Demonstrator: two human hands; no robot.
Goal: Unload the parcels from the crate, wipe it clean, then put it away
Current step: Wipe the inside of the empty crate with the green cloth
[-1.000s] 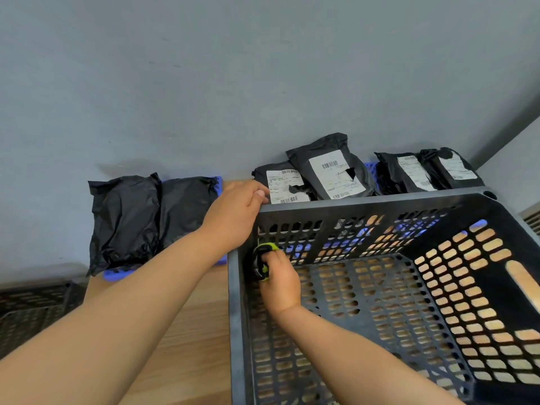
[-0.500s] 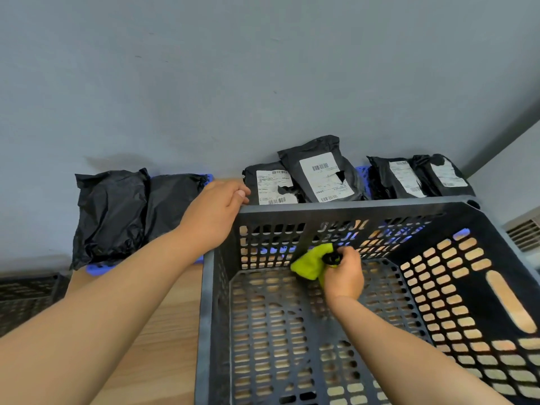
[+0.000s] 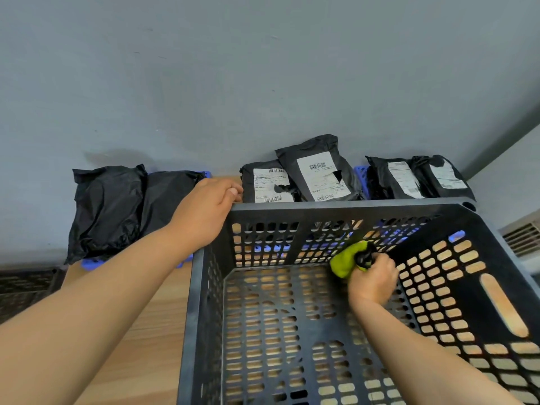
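A dark grey slotted plastic crate [image 3: 350,206] stands on the wooden table with nothing but my hand inside. My left hand [image 3: 204,209] grips its far left corner rim. My right hand [image 3: 372,280] is inside the crate, shut on a yellow-green cloth [image 3: 346,260] pressed against the lower part of the far wall, right of centre. Black parcels lean against the wall behind the crate: two unlabelled parcels [image 3: 117,209] at the left, two labelled parcels [image 3: 309,176] in the middle, two more labelled parcels [image 3: 420,178] at the right.
The parcels rest on blue plastic pieces [image 3: 90,263] along the grey wall. The wooden table [image 3: 140,340] shows left of the crate. Another dark crate [image 3: 23,287] lies low at far left. A white vent [image 3: 523,238] is at the right edge.
My right hand has swept the cloth from the far left inside corner rightward along the crate's far wall. My left hand has kept its hold on the corner.
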